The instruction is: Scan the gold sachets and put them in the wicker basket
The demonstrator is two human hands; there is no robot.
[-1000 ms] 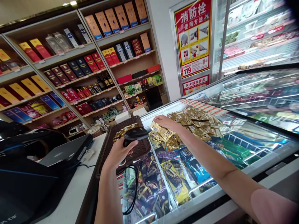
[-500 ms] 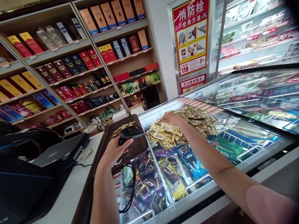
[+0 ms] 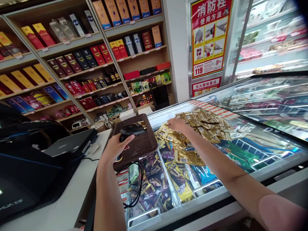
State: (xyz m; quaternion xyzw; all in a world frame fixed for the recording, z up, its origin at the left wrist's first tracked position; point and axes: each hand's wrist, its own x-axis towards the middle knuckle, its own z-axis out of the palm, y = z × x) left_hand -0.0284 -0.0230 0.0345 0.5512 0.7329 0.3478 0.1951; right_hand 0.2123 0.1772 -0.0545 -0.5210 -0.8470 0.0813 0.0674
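Observation:
My left hand is wrapped round the grip of a black handheld barcode scanner, held over a brown woven basket. A few gold packets lie in the basket, partly hidden behind the scanner. On the right, my right hand is in the heap of gold packets on the glass freezer top, its fingers closed on a packet at the near left side; the fingertips are partly hidden. One gold packet lies nearer to me, under my right forearm. The scanner's black cable loops down over the glass.
Under the freezer's glass are wrapped ice creams and white wire racks. To the left, a white counter carries a laptop and a dark monitor. Shelves of boxes stand behind, beside a red poster.
A gold packet now lies nearer to me, below the heap, where printed wrappers showed before. The scanner has moved slightly left over the basket, uncovering more of it. The view has shifted left.

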